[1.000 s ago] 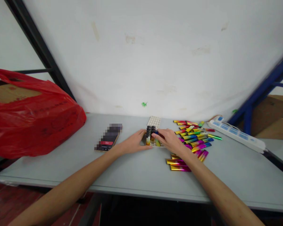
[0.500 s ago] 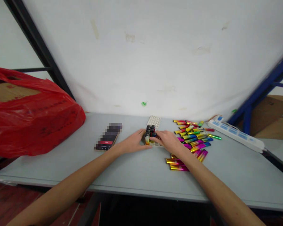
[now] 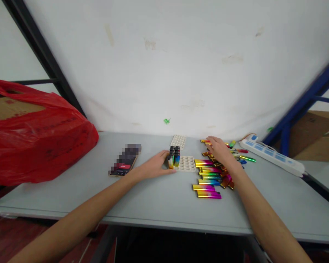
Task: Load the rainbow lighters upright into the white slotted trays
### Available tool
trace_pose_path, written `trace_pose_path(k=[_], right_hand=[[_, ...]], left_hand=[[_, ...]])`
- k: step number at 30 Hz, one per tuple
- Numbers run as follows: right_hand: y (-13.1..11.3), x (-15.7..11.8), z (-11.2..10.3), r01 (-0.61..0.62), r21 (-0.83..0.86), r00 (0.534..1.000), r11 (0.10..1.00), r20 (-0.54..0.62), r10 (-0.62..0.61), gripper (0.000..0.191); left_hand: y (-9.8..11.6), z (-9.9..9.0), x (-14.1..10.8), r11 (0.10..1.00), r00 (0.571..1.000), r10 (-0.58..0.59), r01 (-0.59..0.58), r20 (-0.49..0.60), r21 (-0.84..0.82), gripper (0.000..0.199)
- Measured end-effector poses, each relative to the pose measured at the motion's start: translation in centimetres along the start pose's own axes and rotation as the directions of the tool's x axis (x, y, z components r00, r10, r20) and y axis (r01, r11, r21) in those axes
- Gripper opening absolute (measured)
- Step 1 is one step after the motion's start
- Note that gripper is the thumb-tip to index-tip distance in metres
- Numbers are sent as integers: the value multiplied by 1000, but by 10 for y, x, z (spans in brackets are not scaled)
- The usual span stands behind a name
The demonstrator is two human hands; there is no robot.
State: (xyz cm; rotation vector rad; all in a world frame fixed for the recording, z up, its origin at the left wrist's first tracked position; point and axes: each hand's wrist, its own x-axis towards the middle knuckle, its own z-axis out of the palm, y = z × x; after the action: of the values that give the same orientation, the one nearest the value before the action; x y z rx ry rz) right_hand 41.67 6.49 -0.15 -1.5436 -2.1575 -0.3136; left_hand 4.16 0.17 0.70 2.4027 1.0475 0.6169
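Several lighters (image 3: 177,157) with metallic multicoloured bodies and dark tops stand upright at the left end of a white tray with round holes (image 3: 186,163). My left hand (image 3: 155,164) curls around that end, its thumb along the front and its fingers behind, holding the tray. Away to the right, my right hand (image 3: 220,150) reaches over the back of a pile of loose lighters (image 3: 210,170), with fingers stretched out and slightly apart. Its palm and forearm cover part of the pile.
A second white tray with holes (image 3: 178,141) lies by the wall. To the left are a phone (image 3: 126,160) and a bulging red plastic bag (image 3: 44,142). A white power strip (image 3: 274,155) lies to the right of the pile, near a blue metal post (image 3: 285,137).
My right hand has left the standing lighters and moved right and back over the loose pile, uncovering the tray's holes. My left hand stays at the tray.
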Motion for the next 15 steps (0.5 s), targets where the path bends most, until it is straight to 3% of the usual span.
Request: trace_pose_path(k=[5,9,15], right_hand=[[26,1,12,-110,-65,980,992,156,119,57],[25,2,13,-136,-117,959,984,234,160,54],[14,1,5,-140,-198,950,970,248,188,51]], left_hand=[[0,1,0,1000,1000,-5,5,14,13,75],[1,0,0,1000,1000,-17,17,24,-4,75],[1,0,0,1000,1000,-4,5,22,-12,73]])
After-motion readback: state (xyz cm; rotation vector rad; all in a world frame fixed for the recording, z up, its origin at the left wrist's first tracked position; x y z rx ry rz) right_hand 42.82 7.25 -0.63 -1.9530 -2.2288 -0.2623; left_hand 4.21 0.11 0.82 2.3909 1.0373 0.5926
